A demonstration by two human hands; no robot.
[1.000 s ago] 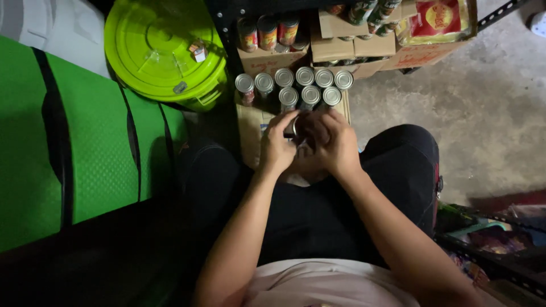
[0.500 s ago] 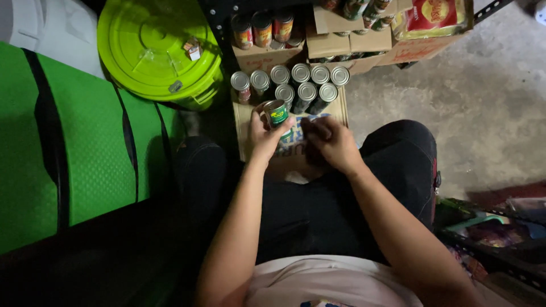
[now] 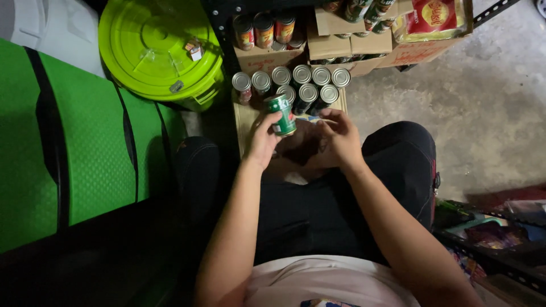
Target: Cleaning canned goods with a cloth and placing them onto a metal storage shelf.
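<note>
Left hand (image 3: 263, 139) around green-labelled can (image 3: 282, 114)

1. The place looked like a small shop's storeroom: a concrete floor (image 3: 455, 113) and dark metal shelving (image 3: 224, 23).
2. Rows of identical tins (image 3: 301, 79) stood beside opened cardboard cartons (image 3: 352, 42) holding more cans.
3. A lime-green lidded bin (image 3: 156, 48) stood beside the shelving, and packaged goods (image 3: 489, 227) lay on a low rack.

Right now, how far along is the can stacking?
Done: eight or so cans stand in two rows on the low shelf. In hand: the left hand holds a green can just short of them; the right hand is empty. Left: placing that can.
</note>
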